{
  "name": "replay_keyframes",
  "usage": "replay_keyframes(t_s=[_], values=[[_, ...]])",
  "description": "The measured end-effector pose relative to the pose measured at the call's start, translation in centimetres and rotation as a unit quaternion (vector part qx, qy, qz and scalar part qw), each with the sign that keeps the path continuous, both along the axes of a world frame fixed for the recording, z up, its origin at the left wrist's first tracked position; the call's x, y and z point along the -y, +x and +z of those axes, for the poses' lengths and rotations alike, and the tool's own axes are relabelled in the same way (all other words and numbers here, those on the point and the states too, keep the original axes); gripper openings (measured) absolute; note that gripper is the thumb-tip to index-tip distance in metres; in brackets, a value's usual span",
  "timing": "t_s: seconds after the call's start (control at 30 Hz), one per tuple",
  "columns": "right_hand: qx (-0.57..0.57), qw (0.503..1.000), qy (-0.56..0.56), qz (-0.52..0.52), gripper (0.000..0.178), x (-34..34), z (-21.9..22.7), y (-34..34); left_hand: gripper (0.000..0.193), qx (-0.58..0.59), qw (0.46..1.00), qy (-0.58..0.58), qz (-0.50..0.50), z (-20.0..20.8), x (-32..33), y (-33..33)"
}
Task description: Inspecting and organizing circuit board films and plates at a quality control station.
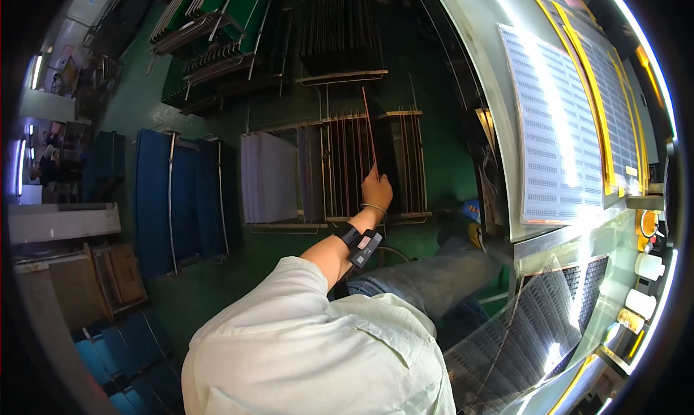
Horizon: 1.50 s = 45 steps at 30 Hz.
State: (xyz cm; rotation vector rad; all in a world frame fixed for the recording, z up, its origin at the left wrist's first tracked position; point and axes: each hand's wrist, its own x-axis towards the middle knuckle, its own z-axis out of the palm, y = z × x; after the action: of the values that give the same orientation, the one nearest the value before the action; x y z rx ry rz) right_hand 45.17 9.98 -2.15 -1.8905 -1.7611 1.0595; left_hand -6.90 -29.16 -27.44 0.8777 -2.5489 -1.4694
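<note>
My left hand [377,191] reaches out over a floor rack [334,218], its fingers closed on the near edge of a thin dark panel [387,137]. The panel stands upright, and its top edge shows as a thin reddish line. Other thin panels [347,162] stand on edge in the rack's slots, close to the hand. In the left part of the same rack are pale grey-violet panels [269,176]. A bracelet and a black strap with a small device [365,249] are on my left forearm. My right hand is out of view.
A lit worktable [513,198] on the right carries a patterned sheet [553,126] and yellow-edged frames [589,90]. Below lies a dark patterned transparent sheet [528,328]. Blue panels [155,198] stand at left; racks of green panels [217,24] and dark panels [340,32] stand beyond.
</note>
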Motion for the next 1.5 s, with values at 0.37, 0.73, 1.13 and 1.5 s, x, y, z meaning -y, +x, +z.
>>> replay_keyframes(t_s=[0.37, 0.73, 1.13, 1.5], values=[[-0.008, 1.0, -0.023, -0.013, 0.029, 0.5, -0.3, -2.4, 0.043, 0.012, 1.0, 0.015, -0.02, 0.9, -1.1, -0.8], [-0.025, 0.999, -0.038, -0.024, 0.027, 0.8, -0.2, -2.9, 0.051, 0.063, 0.997, -0.001, -0.049, 0.7, -2.0, -3.6], [-0.082, 0.993, -0.068, -0.048, 0.025, 1.5, 0.4, -1.8, 0.086, 0.342, 0.939, -0.037, -0.023, 0.1, -5.4, -4.0], [-0.245, 0.964, -0.068, -0.074, 0.026, 4.3, 0.0, -3.1, 0.043, 0.298, 0.609, 0.331, -0.656, 17.1, -8.1, 12.2]])
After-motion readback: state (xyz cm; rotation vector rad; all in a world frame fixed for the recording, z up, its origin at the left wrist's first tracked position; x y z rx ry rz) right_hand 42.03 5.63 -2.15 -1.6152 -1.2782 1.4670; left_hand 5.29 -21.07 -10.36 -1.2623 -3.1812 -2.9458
